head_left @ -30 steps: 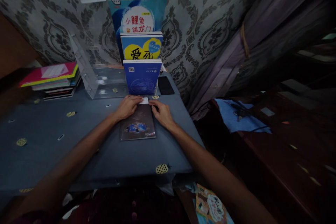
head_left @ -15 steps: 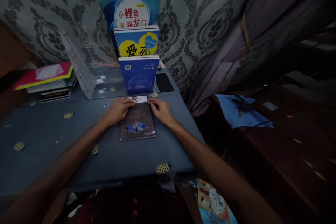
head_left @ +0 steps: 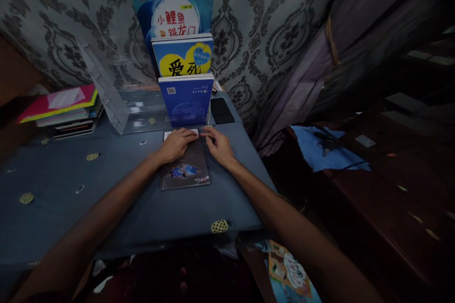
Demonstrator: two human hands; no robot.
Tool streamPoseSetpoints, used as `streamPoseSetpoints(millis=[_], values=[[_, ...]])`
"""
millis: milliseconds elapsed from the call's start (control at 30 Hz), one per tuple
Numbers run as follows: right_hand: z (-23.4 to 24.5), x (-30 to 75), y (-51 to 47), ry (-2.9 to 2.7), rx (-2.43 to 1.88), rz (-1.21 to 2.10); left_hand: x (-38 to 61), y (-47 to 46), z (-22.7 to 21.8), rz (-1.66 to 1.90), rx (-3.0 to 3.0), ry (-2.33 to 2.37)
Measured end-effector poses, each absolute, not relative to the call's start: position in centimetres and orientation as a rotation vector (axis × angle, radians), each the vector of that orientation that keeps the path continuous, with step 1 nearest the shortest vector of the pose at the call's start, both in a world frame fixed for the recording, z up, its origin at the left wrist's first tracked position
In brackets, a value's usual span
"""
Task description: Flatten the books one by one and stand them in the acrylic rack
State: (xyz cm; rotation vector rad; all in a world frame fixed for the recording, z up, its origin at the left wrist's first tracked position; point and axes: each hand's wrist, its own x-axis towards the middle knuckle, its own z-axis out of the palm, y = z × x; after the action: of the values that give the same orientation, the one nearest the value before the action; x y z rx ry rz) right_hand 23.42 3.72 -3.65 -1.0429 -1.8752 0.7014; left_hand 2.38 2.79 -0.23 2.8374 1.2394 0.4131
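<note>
A dark brown book [head_left: 185,173] lies flat on the blue-grey tablecloth [head_left: 106,184], its far edge near a clear acrylic stand. My left hand [head_left: 177,144] rests palm down on the book's upper part, fingers stretched over a small white label. My right hand [head_left: 219,146] lies at the book's upper right corner, fingers flat and spread. Just behind stand three books in rising tiers: a blue book [head_left: 186,100], a blue and yellow book [head_left: 183,55], and a tall teal picture book [head_left: 170,4].
A clear acrylic stand [head_left: 117,104] sits left of the upright books. A stack of colourful books [head_left: 60,109] lies at the far left. A black phone [head_left: 222,111] rests by the wall. A dark wooden cabinet [head_left: 373,189] and a floor book [head_left: 289,272] are to the right.
My left hand slid right and onto the top of the dark book, covering most of the white label. My right hand shifted slightly toward it. The view tilted a little.
</note>
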Motion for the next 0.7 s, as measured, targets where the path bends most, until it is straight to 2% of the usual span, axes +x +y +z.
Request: streamPoseSetpoints(millis=[300, 700], values=[[-4.4, 23.5, 4.7, -2.019, -0.989, 0.712, 2.7, 2.3, -0.3, 0.402, 2.834, 1.244], [-4.4, 23.3, 4.3, -2.043, -0.981, 0.723, 2.6, -0.8, -0.5, 0.464, 2.823, 1.022]])
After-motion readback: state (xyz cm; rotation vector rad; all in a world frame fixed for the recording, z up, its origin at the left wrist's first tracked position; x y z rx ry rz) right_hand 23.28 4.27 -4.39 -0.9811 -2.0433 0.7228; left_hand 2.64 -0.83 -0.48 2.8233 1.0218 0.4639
